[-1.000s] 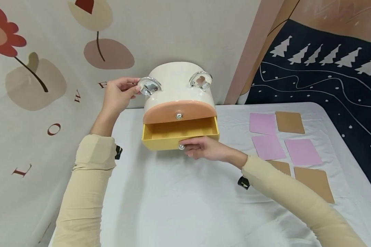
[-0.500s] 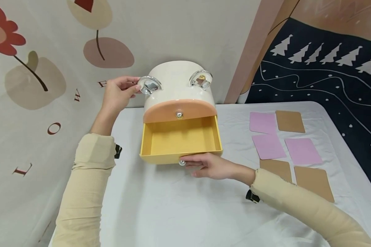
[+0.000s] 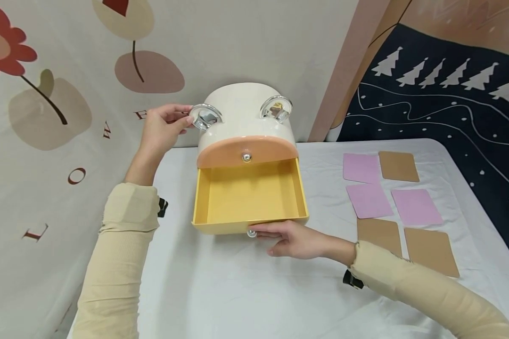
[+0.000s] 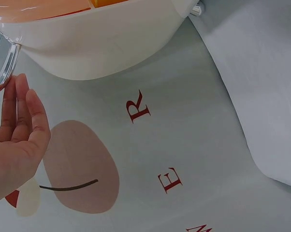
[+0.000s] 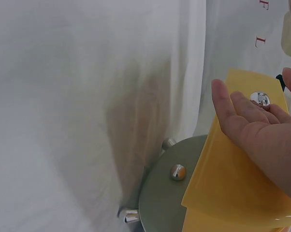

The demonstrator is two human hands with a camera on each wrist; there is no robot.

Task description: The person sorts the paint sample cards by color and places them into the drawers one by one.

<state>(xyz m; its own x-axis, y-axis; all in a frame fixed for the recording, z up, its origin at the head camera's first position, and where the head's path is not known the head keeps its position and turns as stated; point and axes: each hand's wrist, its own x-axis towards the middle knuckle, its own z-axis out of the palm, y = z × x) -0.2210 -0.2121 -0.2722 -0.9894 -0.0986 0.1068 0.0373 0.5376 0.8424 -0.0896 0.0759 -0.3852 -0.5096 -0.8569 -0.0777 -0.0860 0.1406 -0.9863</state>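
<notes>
- A yellow drawer (image 3: 251,197) is extended from a white cabinet (image 3: 243,110) on the bench (image 3: 229,287).
- Its knob (image 3: 251,233) is touched by the right hand (image 3: 299,240), fingers (image 3: 266,227) nearly straight.
- A silver loop (image 3: 205,116) is pinched by the left hand (image 3: 161,129), probably for steadying.
- Cards (image 3: 416,207) are laid well aside.

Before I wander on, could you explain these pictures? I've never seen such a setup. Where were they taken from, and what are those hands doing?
There's no machine at work here, just a person working bare-handed. One view comes from a camera worn on the head, looking forward and down; the other two come from cameras on the wrists. The left hand pinches the edge of a shiny round piece on a white cabinet. The right hand touches the front of its open yellow drawer, beside the silver knob. On the person's right, three pink cards and three brown cards lie on a white cloth.
</notes>
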